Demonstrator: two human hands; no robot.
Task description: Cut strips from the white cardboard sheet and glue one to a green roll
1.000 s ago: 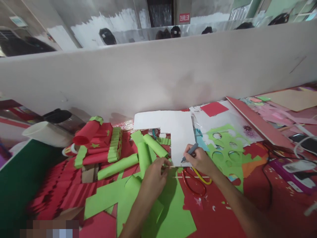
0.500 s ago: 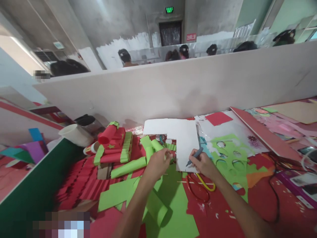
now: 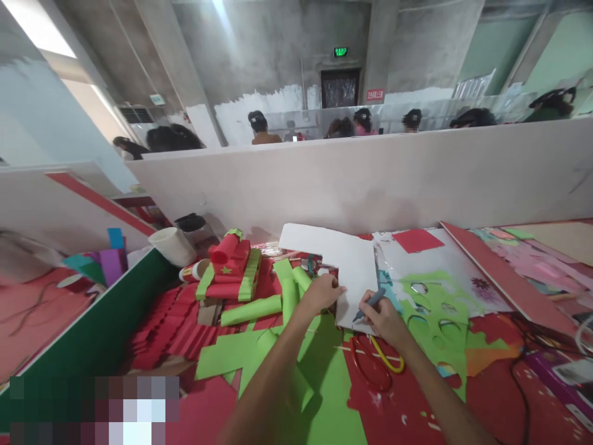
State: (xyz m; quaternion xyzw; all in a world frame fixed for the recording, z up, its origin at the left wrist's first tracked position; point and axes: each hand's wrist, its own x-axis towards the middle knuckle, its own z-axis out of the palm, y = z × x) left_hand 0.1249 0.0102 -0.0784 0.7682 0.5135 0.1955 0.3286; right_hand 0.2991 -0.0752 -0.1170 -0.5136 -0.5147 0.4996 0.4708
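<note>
A white L-shaped sheet of card [image 3: 345, 259] lies on the cluttered table in front of the partition. My right hand [image 3: 385, 318] is closed on a grey-blue pen [image 3: 369, 304] whose tip rests near the card's lower edge. My left hand [image 3: 324, 292] grips the card's left edge, fingers curled on it. Green paper rolls [image 3: 252, 309] lie just left of that hand. Red-and-yellow scissors [image 3: 376, 358] rest on the table below my right wrist.
A red and green paper model [image 3: 230, 272] and a white cup [image 3: 172, 246] stand at the left. Green paper with round holes [image 3: 433, 303] lies at the right, with cables [image 3: 519, 371] beyond. A pale partition [image 3: 370, 179] closes the back; other people sit behind it.
The camera has tilted up, showing more of the room. My left hand moved up and right onto the card's left edge. My right hand keeps the pen on the card.
</note>
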